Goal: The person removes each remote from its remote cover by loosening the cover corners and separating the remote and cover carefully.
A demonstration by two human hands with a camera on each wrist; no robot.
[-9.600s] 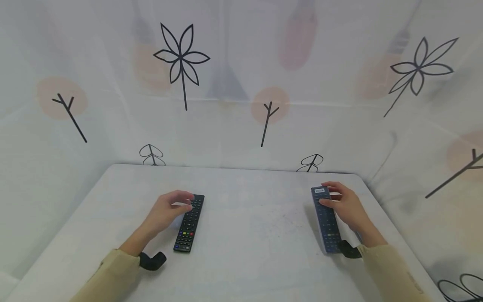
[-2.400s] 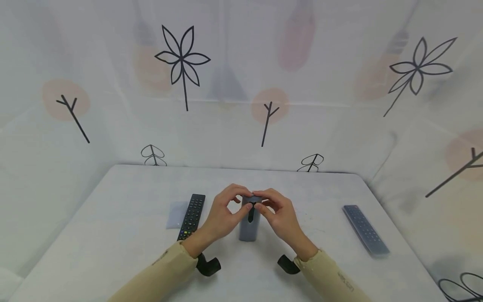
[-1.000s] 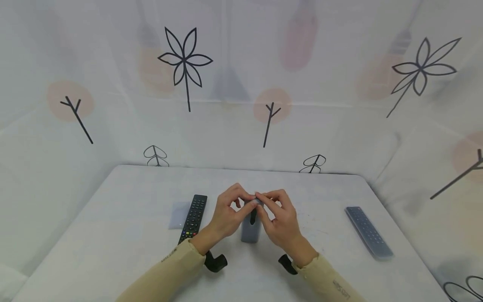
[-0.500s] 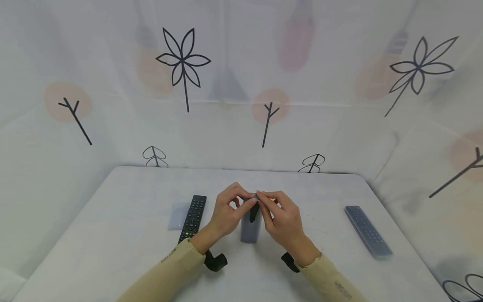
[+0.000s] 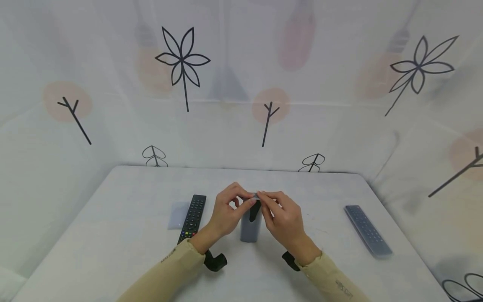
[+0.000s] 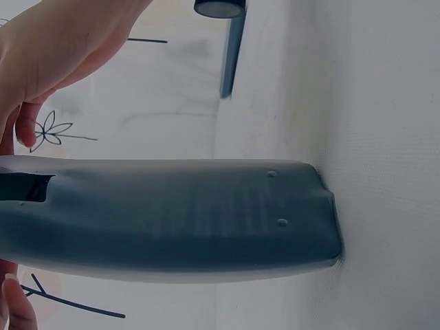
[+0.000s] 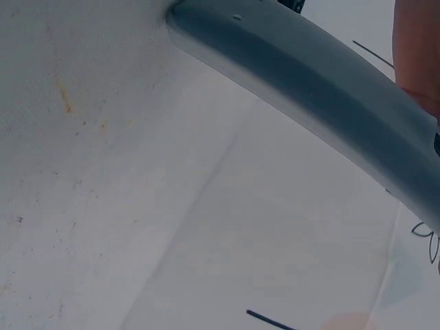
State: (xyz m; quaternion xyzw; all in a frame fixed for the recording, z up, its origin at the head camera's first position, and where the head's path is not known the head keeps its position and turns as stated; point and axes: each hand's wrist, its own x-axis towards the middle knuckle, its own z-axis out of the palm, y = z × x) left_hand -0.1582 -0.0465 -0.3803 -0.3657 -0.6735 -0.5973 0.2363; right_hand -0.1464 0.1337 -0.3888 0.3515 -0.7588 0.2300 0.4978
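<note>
In the head view, a remote control in a grey-blue flexible cover (image 5: 250, 230) stands on end mid-table, its back towards me. A dark slot (image 5: 254, 211) opens near the cover's top. My left hand (image 5: 225, 212) pinches the cover's top edge between thumb and fingers. Beside it, the right hand (image 5: 285, 216) pinches that edge too, with fingertips almost meeting the left ones. The left wrist view shows the cover's smooth back (image 6: 172, 220), its lower end on the table. In the right wrist view the cover (image 7: 309, 89) slants across the top, and only part of the hand (image 7: 416, 55) shows.
A black remote control (image 5: 192, 218) lies left of centre, overlapping a pale bluish flat piece (image 5: 176, 216). Another remote in a bluish cover (image 5: 367, 230) lies at the right. Black camera mounts (image 5: 216, 261) hang from the wrists. A patterned cloth (image 5: 226, 126) stands behind the white table (image 5: 124, 235).
Both hands have come from the sides to the middle, where the covered remote now stands on end. Over the last second, the dark slot shows larger and the right hand has shifted slightly right.
</note>
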